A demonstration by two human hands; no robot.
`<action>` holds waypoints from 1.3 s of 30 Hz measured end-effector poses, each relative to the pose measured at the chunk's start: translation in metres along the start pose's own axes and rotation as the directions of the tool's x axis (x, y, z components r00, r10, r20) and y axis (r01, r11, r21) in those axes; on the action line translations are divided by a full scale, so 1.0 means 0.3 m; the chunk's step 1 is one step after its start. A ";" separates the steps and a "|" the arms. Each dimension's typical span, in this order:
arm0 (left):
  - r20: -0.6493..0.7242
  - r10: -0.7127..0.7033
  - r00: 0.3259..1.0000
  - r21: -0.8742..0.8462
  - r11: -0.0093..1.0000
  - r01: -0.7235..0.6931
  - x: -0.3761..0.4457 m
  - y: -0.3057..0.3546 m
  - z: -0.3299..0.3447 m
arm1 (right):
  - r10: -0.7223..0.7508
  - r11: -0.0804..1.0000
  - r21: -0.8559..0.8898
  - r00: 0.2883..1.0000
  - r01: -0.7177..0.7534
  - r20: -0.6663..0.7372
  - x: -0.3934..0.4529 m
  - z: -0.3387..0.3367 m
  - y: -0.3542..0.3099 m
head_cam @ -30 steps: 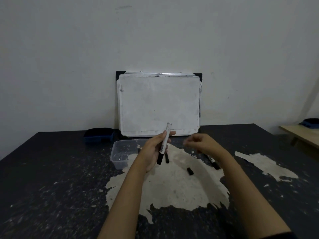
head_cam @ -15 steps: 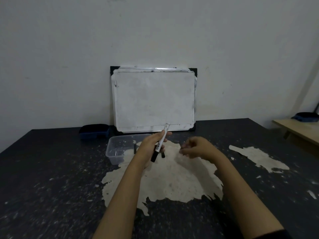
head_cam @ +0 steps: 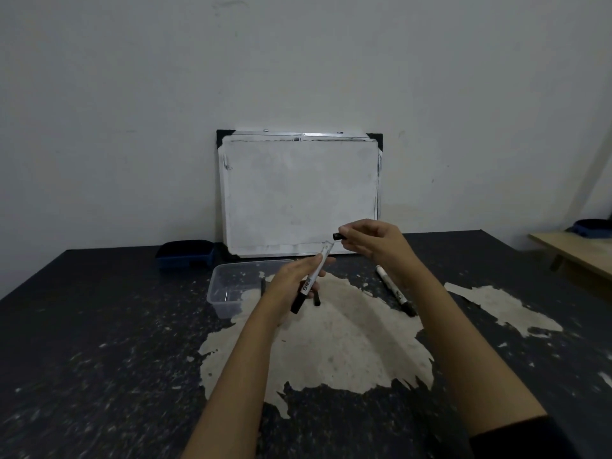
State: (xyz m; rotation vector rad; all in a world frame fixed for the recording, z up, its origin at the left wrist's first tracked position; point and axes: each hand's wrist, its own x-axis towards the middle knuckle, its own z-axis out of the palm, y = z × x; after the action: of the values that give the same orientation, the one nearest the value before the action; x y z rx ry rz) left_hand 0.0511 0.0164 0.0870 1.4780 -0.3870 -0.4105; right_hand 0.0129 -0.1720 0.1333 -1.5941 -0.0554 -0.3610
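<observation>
Our left hand (head_cam: pixel 288 286) holds a pen (head_cam: pixel 314 274) with the fingers curled round its middle. The pen is tilted. Its open white end points up and away from us, and its black end points down at the table (head_cam: pixel 99 326). It is up in the air, over the far edge of a big pale patch (head_cam: pixel 347 342) on the dark table.

Our right hand (head_cam: pixel 374 243) pinches a small black cap (head_cam: pixel 339 236) in its fingertips. The cap is just above the pen's top end, near it but not touching.

Another pen (head_cam: pixel 394 289) lies on the table to the right. A clear box (head_cam: pixel 228 286) sits to the left of our left hand. A white board (head_cam: pixel 301 193) leans on the far wall, with a blue box (head_cam: pixel 185 255) beside it.
</observation>
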 end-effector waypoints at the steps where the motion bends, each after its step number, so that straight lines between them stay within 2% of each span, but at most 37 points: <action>1: 0.004 -0.001 1.000 0.000 1.000 0.001 -0.001 0.001 0.001 | 0.001 1.000 -0.017 1.000 -0.001 0.009 0.001 0.002 -0.001; 10: 0.047 0.027 0.999 0.065 0.997 -0.030 -0.003 0.003 -0.012 | 0.013 0.997 -0.071 0.998 -0.008 0.063 0.011 -0.003 -0.014; 15: 0.050 0.019 0.999 0.153 0.988 -0.027 -0.002 0.007 -0.020 | -0.039 0.974 -0.216 0.991 0.066 0.126 0.011 -0.017 -0.035; 17: 0.076 0.011 0.997 0.123 0.992 -0.020 0.002 0.002 -0.025 | -0.032 0.965 -0.253 0.989 0.069 0.148 0.012 -0.019 -0.040; 24: 0.150 -0.007 0.989 -0.048 0.999 0.015 0.010 -0.009 -0.028 | 0.040 0.993 -0.115 0.964 -0.009 0.264 0.010 -0.034 -0.043; 26: 0.186 -0.007 0.983 -0.072 0.997 0.021 0.008 -0.010 -0.025 | 0.033 0.992 -0.125 0.954 0.004 0.299 0.008 -0.039 -0.045; 31: 0.228 0.015 0.973 -0.038 0.999 -0.006 0.004 -0.007 -0.012 | -0.021 0.967 -0.241 0.966 0.085 0.258 0.005 -0.030 -0.036; 36: 0.116 0.065 0.991 0.119 0.990 -0.078 0.002 0.000 0.000 | -0.071 0.897 -0.417 0.978 0.148 0.195 0.008 -0.024 -0.030; 39: 0.063 0.128 0.990 0.214 0.967 -0.139 0.004 -0.003 0.006 | -0.062 0.859 -0.495 0.986 0.132 0.156 0.012 -0.013 -0.021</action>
State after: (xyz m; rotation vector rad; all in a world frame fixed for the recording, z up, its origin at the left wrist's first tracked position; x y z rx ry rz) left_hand 0.0512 0.0144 0.0861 1.6461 -0.5824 -0.3033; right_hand 0.0138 -0.1762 0.1403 -2.1438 -0.1570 -0.3639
